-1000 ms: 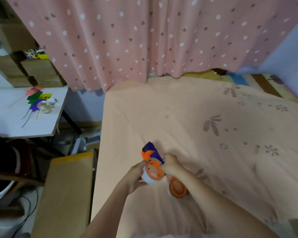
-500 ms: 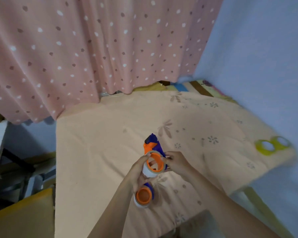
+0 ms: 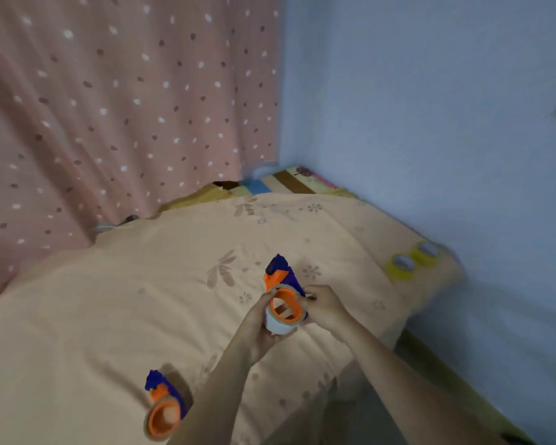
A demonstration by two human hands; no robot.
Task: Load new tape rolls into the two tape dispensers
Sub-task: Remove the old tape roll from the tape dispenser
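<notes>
Both hands hold one orange-and-blue tape dispenser [image 3: 279, 275] above the bed. My left hand [image 3: 260, 326] cups the pale spent roll [image 3: 280, 326] on its orange hub from the left and below. My right hand [image 3: 322, 306] pinches the hub's right side. A second orange-and-blue dispenser [image 3: 163, 409] lies on the blanket near the lower left, untouched. Two yellow tape rolls [image 3: 411, 260] lie side by side at the bed's right edge by the wall.
A peach blanket with a leaf print [image 3: 142, 300] covers the bed. A pink dotted curtain [image 3: 116, 107] hangs behind it and a blue wall [image 3: 430, 123] runs along the right. The bed edge drops off at the lower right.
The view has swung to the right, so the yellow rolls sit further in view. The second dispenser now lies further left and lower. My hands still hold the first dispenser.
</notes>
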